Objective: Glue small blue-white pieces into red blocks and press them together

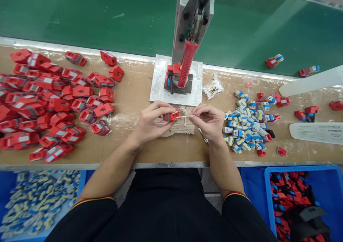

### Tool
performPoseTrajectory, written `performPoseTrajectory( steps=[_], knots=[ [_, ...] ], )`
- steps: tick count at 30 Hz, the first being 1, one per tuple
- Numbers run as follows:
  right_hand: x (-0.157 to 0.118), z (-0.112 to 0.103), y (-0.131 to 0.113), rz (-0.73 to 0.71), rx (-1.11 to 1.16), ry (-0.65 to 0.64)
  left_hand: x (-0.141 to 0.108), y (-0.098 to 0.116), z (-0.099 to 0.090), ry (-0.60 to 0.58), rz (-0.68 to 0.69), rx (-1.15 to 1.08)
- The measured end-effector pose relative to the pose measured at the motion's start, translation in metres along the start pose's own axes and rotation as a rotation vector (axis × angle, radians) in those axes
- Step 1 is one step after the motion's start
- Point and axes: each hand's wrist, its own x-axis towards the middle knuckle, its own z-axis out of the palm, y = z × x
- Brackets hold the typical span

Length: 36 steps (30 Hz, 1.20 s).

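Observation:
My left hand [155,119] is closed around a small red plastic housing [170,116], held just in front of the press base. Pinched between thumb and fingers of my right hand [207,120] is a thin pale cotton swab [184,117], whose far end meets the housing's right side. Fingers partly cover the housing. Below the hands lies a piece of cardboard [178,129] with a small round clear dish [182,111], partly hidden, and another swab beside it. A bag of cotton swabs [213,89] rests to the right of the press base.
A hand press with a red lever [188,61] stands on a metal plate [158,88]. Red housings [50,95] are heaped at left, blue-and-white parts [248,122] at right. Blue bins [302,168] sit below the table edge; a green belt [93,16] runs behind.

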Motion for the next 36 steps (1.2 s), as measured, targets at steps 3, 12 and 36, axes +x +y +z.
performPoseTrajectory(
  steps=[3, 12, 36],
  knots=[
    [0.0, -0.001, 0.0, 0.018, -0.033, 0.013, 0.0, 0.0, -0.001, -0.013, -0.016, 0.028],
    [0.002, -0.003, -0.003, -0.048, -0.052, 0.033, 0.0, 0.0, -0.003, -0.023, -0.026, 0.036],
    [0.007, -0.151, -0.032, 0.106, -1.171, -0.155, 0.002, -0.02, -0.005, 0.167, -0.28, -0.688]
  ],
)
